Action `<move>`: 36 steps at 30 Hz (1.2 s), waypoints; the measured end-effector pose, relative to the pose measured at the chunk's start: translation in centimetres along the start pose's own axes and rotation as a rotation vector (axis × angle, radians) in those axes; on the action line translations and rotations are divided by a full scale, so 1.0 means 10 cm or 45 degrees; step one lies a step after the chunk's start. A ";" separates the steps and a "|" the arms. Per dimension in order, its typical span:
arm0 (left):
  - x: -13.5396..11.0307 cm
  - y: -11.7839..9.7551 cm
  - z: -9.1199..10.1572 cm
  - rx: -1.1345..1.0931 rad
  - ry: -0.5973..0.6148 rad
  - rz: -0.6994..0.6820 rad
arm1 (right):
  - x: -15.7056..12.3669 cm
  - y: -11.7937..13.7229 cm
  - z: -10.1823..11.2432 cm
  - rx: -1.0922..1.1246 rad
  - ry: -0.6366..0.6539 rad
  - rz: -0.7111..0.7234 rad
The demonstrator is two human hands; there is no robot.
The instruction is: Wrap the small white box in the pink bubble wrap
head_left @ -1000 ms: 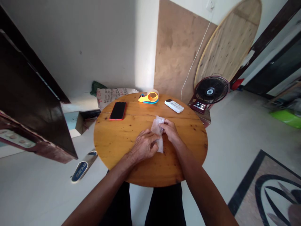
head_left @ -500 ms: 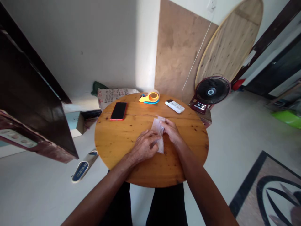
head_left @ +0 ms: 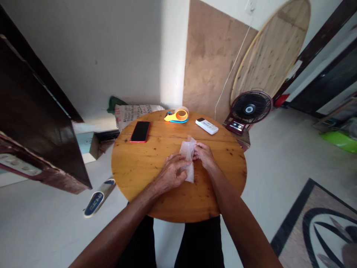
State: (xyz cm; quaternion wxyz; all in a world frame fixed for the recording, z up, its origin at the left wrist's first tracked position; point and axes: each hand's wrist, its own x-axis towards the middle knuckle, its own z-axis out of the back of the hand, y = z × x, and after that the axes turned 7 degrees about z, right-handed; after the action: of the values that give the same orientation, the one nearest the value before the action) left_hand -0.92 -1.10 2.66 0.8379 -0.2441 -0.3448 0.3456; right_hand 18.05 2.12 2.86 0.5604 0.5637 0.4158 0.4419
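A whitish, translucent piece of wrap (head_left: 189,169), which looks like bubble wrap, lies on the round wooden table (head_left: 145,167), its folded length running away from me. My left hand (head_left: 174,171) rests over its left side, fingertips on the wrap and thumb apart from the fingers. With bent fingers, my right hand (head_left: 205,153) pinches the right edge near the far end. Whether anything is inside the wrap cannot be made out.
At the table's far side are an orange and blue tape dispenser (head_left: 178,115), a white device like a remote (head_left: 206,125) and a red-edged phone (head_left: 140,131). A dark fan (head_left: 249,108) stands beyond the table's right edge. A slipper (head_left: 99,198) lies on the floor.
My right hand has shifted slightly right, from over the wrap's far part to its right edge, exposing more of it. My left hand stays nearly in place.
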 end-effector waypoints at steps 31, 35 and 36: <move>0.04 -0.07 0.01 -0.022 0.065 -0.064 | 0.03 -0.08 -0.08 -0.134 -0.015 0.116; 0.04 -0.11 0.05 0.064 0.073 -0.131 | 0.07 -0.11 -0.08 -0.190 -0.029 0.113; 0.04 -0.12 0.06 0.070 0.095 -0.141 | 0.07 -0.12 -0.08 -0.219 -0.034 0.124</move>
State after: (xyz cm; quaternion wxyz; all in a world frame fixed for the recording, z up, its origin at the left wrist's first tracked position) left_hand -0.67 -1.44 4.02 0.8745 -0.2141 -0.3167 0.2987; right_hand 17.55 3.07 1.67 0.5900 0.5389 0.3411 0.4951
